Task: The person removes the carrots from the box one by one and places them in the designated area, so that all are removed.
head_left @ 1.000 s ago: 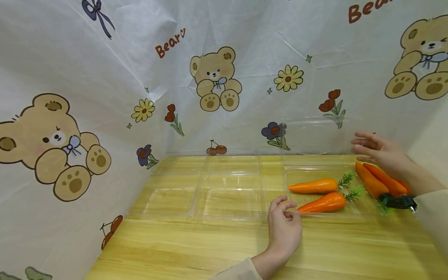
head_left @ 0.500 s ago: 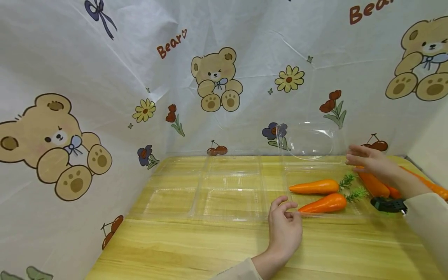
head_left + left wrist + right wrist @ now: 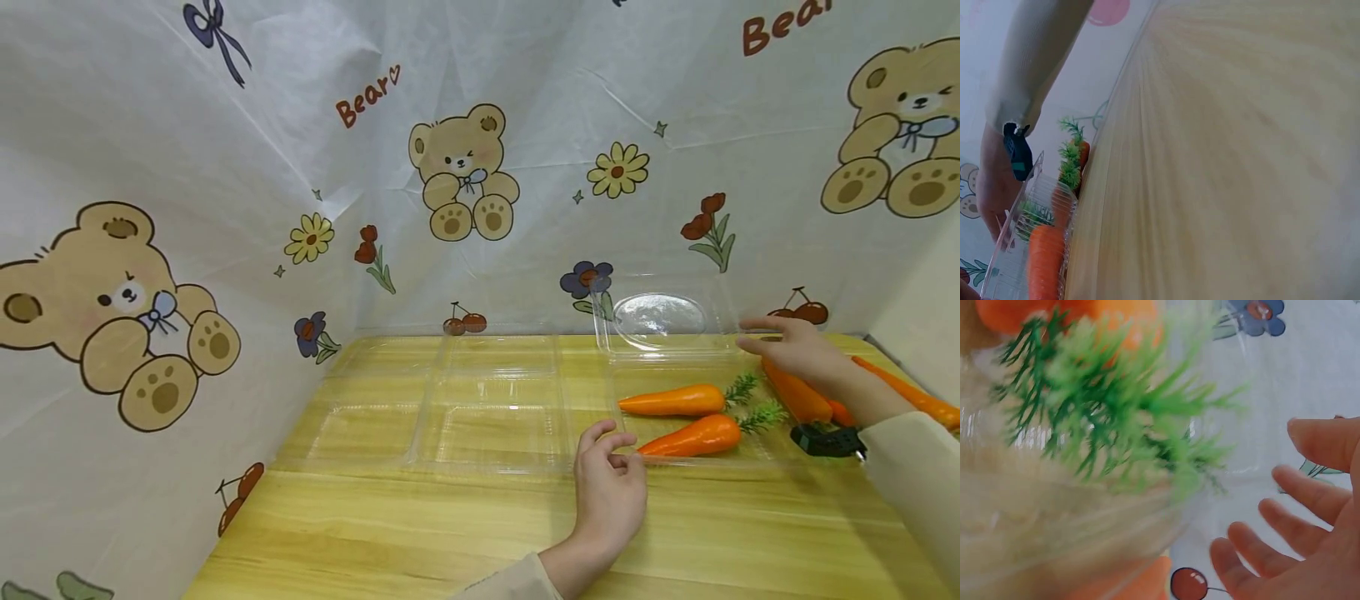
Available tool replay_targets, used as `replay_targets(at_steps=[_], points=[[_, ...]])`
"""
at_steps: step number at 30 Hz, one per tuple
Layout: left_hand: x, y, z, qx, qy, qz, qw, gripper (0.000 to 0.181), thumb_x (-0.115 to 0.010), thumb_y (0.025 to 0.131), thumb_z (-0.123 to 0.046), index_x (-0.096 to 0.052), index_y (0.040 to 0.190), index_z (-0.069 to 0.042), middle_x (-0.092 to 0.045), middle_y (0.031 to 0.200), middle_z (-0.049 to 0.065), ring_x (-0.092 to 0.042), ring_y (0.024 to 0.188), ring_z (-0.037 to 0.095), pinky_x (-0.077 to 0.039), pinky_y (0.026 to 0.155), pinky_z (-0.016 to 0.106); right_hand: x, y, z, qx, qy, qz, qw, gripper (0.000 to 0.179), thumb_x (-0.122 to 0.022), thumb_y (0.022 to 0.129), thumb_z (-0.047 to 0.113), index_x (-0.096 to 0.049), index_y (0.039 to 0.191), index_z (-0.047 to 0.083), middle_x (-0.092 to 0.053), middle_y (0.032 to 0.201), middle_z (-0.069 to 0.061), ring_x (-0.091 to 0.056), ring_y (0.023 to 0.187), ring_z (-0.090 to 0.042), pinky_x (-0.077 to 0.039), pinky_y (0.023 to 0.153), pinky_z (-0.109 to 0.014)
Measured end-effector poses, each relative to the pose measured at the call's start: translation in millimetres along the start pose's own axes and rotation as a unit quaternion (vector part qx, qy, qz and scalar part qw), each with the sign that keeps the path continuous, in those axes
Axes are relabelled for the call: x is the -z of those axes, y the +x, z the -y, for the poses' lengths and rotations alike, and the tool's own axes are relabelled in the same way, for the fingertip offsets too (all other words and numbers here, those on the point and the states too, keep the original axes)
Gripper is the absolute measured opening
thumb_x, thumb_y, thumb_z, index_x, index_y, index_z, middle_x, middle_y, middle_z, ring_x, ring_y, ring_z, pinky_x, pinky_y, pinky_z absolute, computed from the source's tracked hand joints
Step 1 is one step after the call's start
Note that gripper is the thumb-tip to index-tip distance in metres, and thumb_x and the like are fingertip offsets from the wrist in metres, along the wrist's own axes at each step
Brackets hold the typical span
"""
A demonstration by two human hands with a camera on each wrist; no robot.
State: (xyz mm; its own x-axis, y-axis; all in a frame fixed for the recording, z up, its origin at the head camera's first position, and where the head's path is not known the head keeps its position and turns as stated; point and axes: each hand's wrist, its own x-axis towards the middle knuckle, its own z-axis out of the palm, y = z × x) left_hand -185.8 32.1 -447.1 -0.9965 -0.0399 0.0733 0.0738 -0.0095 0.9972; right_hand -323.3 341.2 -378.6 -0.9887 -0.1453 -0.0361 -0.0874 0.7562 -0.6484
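Note:
Two orange carrots (image 3: pixel 671 400) with green tops lie in the clear plastic container (image 3: pixel 705 464) at the right. Its hinged lid (image 3: pixel 660 321) stands raised at the back, leaning toward the base. My left hand (image 3: pixel 611 492) holds the container's front left corner, thumb and fingers curled at the rim. Beside the lid's right edge is my right hand (image 3: pixel 798 354), its fingers spread and holding nothing in the right wrist view. One carrot (image 3: pixel 1046 259) shows in the container in the left wrist view, with the green tops (image 3: pixel 1116 406) close up in the right wrist view.
Several more carrots (image 3: pixel 795 393) lie right of the container, partly hidden under the right hand and forearm. Two other clear containers (image 3: pixel 491 425) stand left on the wooden table (image 3: pixel 390 533). A bear-printed sheet (image 3: pixel 525 275) encloses the back and sides.
The raised lid has tipped forward and lower. My right hand has moved a little left and down beside it, uncovering a carrot at the far right. My left hand stays at the corner.

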Motion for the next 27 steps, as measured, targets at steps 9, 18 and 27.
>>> replay_targets(at_steps=[9,18,27], points=[[0.5,0.3,0.4,0.002,0.001,0.000,1.0000,0.019,-0.063,0.092,0.002,-0.075,0.101,-0.010,-0.052,0.135,-0.006,-0.053,0.075,0.003,-0.049,0.063,0.015,-5.2,-3.7,15.4,0.066,-0.009,-0.037,0.9971,0.054,-0.059,0.105,0.039,-0.055,0.144,0.002,-0.060,0.140,-0.027,-0.049,0.096,0.021,-0.050,0.081,-0.013],[0.7,0.4,2.1,0.004,0.002,0.001,1.0000,0.018,-0.063,0.092,0.003,-0.075,0.103,-0.005,-0.052,0.135,-0.006,-0.053,0.074,0.003,-0.049,0.062,0.015,-15.1,-6.5,17.9,0.108,0.012,-0.007,0.9941,0.042,-0.067,0.101,0.029,-0.062,0.138,0.008,-0.068,0.124,0.006,-0.060,0.102,0.012,-0.054,0.082,-0.014],[0.8,0.2,1.5,-0.001,-0.001,0.004,1.0000,0.018,-0.063,0.092,0.002,-0.074,0.101,-0.009,-0.052,0.136,-0.004,-0.052,0.074,0.003,-0.048,0.062,0.014,-24.1,-2.7,16.2,0.117,0.012,0.047,0.9919,0.041,-0.074,0.097,0.026,-0.066,0.133,0.008,-0.069,0.129,-0.013,-0.064,0.106,-0.002,-0.058,0.082,-0.019]])
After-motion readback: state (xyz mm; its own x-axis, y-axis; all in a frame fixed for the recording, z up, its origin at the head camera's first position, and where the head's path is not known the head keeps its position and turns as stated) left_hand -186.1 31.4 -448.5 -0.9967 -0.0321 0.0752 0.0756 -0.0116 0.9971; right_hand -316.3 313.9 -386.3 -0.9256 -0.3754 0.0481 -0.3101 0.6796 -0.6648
